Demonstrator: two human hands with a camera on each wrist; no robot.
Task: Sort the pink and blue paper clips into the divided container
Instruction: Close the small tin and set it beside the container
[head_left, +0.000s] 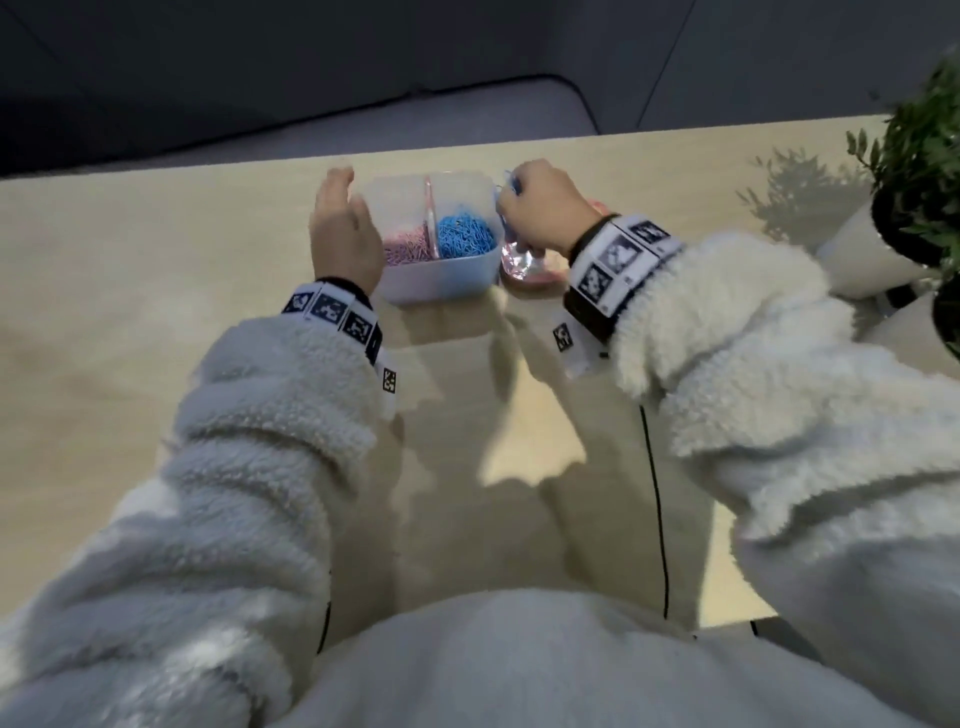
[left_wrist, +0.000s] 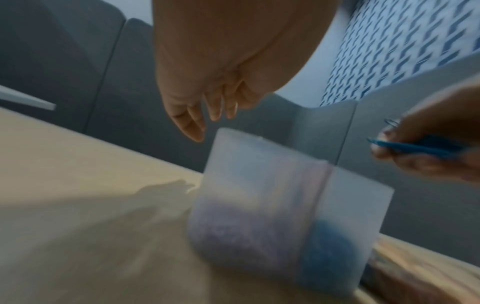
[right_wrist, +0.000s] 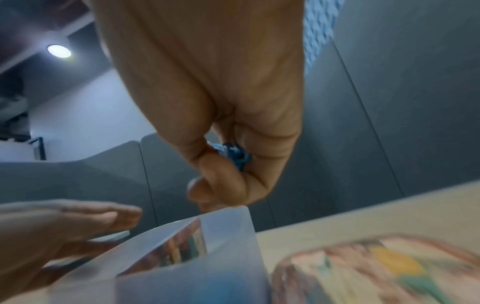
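A frosted white divided container (head_left: 441, 275) stands mid-table, pink paper clips (head_left: 408, 250) in its left compartment and blue paper clips (head_left: 465, 236) in its right. My left hand (head_left: 340, 228) is beside the container's left wall with its fingers (left_wrist: 193, 125) straight; whether it touches is unclear. My right hand (head_left: 540, 202) hovers at the container's right rim and pinches blue clips (right_wrist: 233, 155) in curled fingers, also visible as blue clips (left_wrist: 415, 147) in the left wrist view. The container (left_wrist: 285, 205) shows blurred there, and its rim (right_wrist: 226, 224) sits just under my right fingers.
A clear pink-tinted dish (head_left: 524, 262) sits right of the container, partly under my right wrist, and shows as a blurred dish (right_wrist: 376, 267). Potted plants in white pots (head_left: 872, 260) stand at the table's right edge. A grey sofa lies beyond the far edge.
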